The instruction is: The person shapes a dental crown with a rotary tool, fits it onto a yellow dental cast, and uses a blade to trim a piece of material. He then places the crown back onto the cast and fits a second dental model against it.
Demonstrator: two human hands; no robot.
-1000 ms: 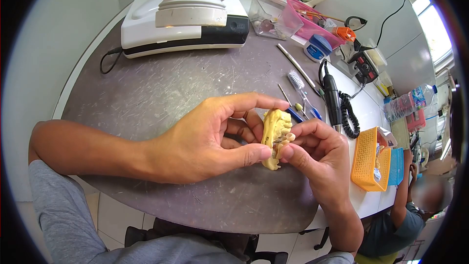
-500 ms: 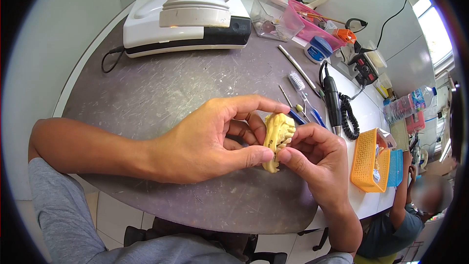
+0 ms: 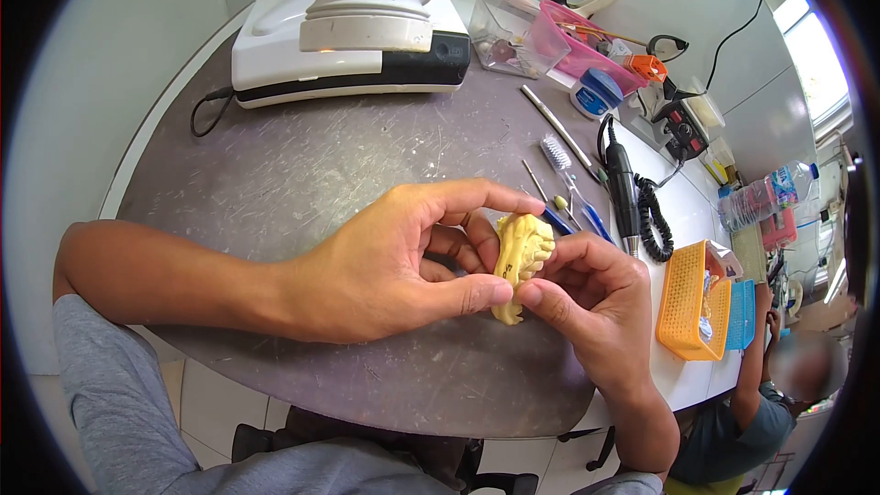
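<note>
A yellow dental cast [image 3: 519, 257] with a row of teeth and small dark writing is held above the grey table [image 3: 302, 160]. My left hand [image 3: 403, 261] grips it from the left, with the index finger over its top end and the thumb on its lower side. On the toothed side, my right hand [image 3: 591, 298] pinches the cast between thumb and fingers. Some fingertips are hidden behind the cast. Just beyond the hands lie a toothbrush [image 3: 559, 158] and slim blue-handled tools [image 3: 596, 217].
A white machine [image 3: 275, 46] with a ribbed hose [image 3: 367, 0] stands at the back. To the right are a black handpiece [image 3: 623, 188], a blue jar [image 3: 596, 92], a pink basket [image 3: 587, 55], an orange basket [image 3: 678, 302] and a bottle [image 3: 770, 197]. Another person [image 3: 742, 431] sits at far right.
The cast has turned slightly in my fingers, and less of its dark writing shows. My right thumb has shifted a little to the left.
</note>
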